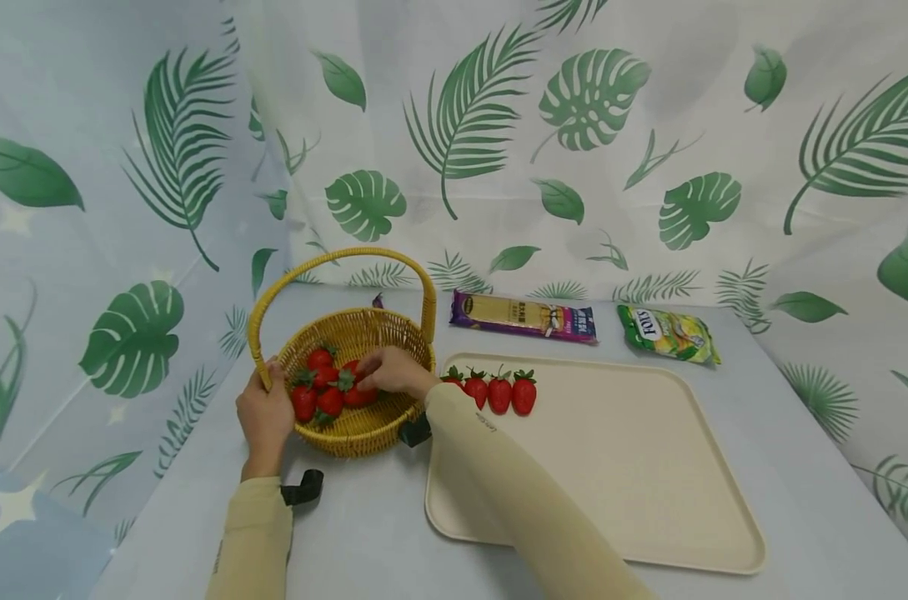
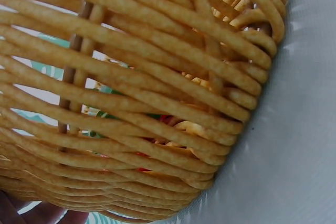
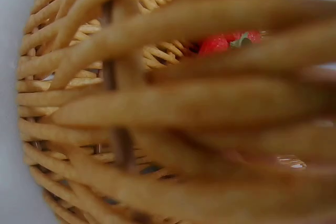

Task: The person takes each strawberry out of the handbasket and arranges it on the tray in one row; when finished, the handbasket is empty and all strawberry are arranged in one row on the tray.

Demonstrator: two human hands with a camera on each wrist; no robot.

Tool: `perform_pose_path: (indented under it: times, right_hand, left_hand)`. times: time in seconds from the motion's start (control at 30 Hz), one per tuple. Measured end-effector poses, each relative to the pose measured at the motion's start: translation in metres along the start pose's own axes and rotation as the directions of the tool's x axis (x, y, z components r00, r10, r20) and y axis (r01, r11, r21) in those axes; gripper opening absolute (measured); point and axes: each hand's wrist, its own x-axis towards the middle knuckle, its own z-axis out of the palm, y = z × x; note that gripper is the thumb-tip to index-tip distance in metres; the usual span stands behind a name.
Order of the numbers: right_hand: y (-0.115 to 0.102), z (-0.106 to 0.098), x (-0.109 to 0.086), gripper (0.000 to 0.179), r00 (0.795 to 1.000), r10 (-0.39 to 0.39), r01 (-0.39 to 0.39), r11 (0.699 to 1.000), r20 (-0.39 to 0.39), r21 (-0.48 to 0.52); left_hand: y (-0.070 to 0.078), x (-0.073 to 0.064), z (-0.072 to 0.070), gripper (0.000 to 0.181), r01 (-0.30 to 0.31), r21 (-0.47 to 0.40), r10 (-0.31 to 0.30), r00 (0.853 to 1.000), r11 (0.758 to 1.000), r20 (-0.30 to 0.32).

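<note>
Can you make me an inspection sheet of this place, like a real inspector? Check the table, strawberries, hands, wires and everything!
Surface: pale table, with a beige tray on it.
Job's things: yellow woven basket holding several red strawberries; four more strawberries in a row on the tray, one partly hidden by the right arm.
Clutter: purple-and-gold packet and green-and-yellow packet, both beyond the tray.
Hands: left hand holds the basket's side; right hand is inside it at a strawberry, grip unclear.
Cables: nothing seen.
Surroundings: leaf-print curtains behind and on both sides.
</note>
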Motion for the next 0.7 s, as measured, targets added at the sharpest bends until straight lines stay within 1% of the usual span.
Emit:
perform_pose_path:
  times: [0.1, 0.23, 0.33, 0.5, 0.6, 0.7]
  right_hand:
    - [0.0001, 0.0004, -0.0009, 0.028, 0.997, -0.021, 0.021, 1.000, 0.068, 0.008]
    - [0.0004, 0.0014, -0.0017, 0.029, 0.987, -0.060, 0.061, 0.998, 0.147, 0.000]
    - [0.0015, 0.0021, -0.0025, 0.029, 0.976, -0.077, 0.087, 0.995, 0.206, -0.040]
    - [0.0017, 0.0024, -0.0042, 0.029, 0.943, -0.099, 0.137, 0.986, 0.318, -0.100]
    - [0.0015, 0.0022, -0.0043, 0.028, 0.918, -0.116, 0.162, 0.983, 0.379, -0.091]
    - [0.0010, 0.0018, -0.0044, 0.028, 0.890, -0.128, 0.170, 0.984, 0.438, -0.058]
  left_hand:
    - [-0.0009, 0.0001, 0.0002, 0.045, -0.001, 0.010, 0.001, 1.000, 1.000, -0.002]
    - [-0.0015, -0.0004, 0.0002, 0.045, -0.007, 0.015, 0.007, 1.000, 1.000, 0.005]
    - [-0.0022, -0.0009, -0.0005, 0.044, -0.015, 0.011, 0.015, 1.000, 1.000, 0.007]
    - [-0.0025, -0.0013, -0.0022, 0.044, -0.029, -0.004, 0.029, 1.000, 1.000, 0.011]
    - [-0.0014, -0.0012, -0.0025, 0.045, -0.029, -0.003, 0.029, 0.999, 1.000, 0.017]
    - [-0.0005, -0.0011, -0.0024, 0.046, -0.036, -0.005, 0.036, 0.999, 0.999, 0.018]
